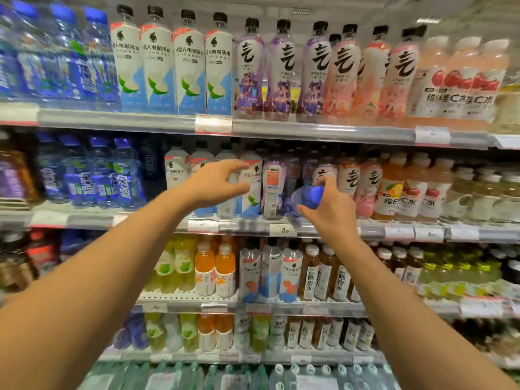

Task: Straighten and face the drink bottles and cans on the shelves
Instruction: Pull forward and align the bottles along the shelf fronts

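Two bare forearms reach toward the shelves [253,225]. The right hand [332,212] curls its fingers around a blue bottle [306,197], tilted at the second shelf's edge. The left hand [216,184] hovers, fingers spread and empty, before a white bottle [251,187].

The top-shelf white-and-blue bottles [157,66] read "电解质水" above "ALIENERGY". The purple bottles [281,71] carry a large brushed "气". The pink-capped bottles [461,80] read "维C水". A shelf price tag [282,229] shows "5".
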{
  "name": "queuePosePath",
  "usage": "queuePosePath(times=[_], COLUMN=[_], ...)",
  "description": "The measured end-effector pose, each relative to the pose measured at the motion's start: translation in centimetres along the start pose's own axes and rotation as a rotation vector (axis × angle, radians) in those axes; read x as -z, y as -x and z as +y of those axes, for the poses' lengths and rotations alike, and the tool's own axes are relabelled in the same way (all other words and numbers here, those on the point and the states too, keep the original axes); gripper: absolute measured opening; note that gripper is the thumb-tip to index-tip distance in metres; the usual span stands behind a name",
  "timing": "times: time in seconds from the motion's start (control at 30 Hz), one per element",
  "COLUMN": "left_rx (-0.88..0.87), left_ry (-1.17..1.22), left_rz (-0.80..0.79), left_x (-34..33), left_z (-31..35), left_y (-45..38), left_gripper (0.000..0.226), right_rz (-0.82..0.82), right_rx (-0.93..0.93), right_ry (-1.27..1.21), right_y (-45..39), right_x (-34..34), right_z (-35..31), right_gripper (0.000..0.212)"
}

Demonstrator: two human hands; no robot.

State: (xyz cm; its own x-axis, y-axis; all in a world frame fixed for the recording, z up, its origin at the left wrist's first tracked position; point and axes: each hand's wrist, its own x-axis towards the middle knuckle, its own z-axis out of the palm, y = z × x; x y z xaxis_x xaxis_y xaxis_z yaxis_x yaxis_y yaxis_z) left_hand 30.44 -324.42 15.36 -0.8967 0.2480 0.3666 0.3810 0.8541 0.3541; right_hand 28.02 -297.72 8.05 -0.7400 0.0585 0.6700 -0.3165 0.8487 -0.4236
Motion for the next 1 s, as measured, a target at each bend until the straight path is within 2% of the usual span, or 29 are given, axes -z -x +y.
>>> queuePosePath(times=[0.13,0.2,0.4,0.63,0.83,1.0], left_rx=[0.086,0.158,0.327,0.477,0.524,0.559], left_ry=[-0.047,-0.070,-0.059,-0.007,-0.027,-0.027], left_rz=[-0.037,-0.079,-0.213,-0.294,-0.264,-0.076], left_x=[-3.1,-4.4,-8.3,-11.8,-10.4,-6.8], left_z=[-1.4,-2.4,-6.6,-12.8,-20.8,-29.4], left_y=[5.9,8.7,16.4,23.2,25.3,23.7], left_gripper=[0.042,0.038,0.039,0.041,0.042,0.048], right_rz=[0.132,0.125,-0.099,-0.363,-0.485,-0.503], right_rx=[0.009,-0.021,-0.162,-0.134,-0.122,-0.130], right_ry=[-0.188,-0.259,-0.434,-0.414,-0.432,-0.406], right_y=[3.9,6.3,16.2,22.9,24.1,23.7], right_x=[0.9,0.9,-1.2,-5.6,-10.9,-15.8], right_z=[-1.3,-2.2,-3.2,-5.8,-10.3,-15.0], right_gripper=[0.052,0.052,0.052,0.049,0.041,0.035])
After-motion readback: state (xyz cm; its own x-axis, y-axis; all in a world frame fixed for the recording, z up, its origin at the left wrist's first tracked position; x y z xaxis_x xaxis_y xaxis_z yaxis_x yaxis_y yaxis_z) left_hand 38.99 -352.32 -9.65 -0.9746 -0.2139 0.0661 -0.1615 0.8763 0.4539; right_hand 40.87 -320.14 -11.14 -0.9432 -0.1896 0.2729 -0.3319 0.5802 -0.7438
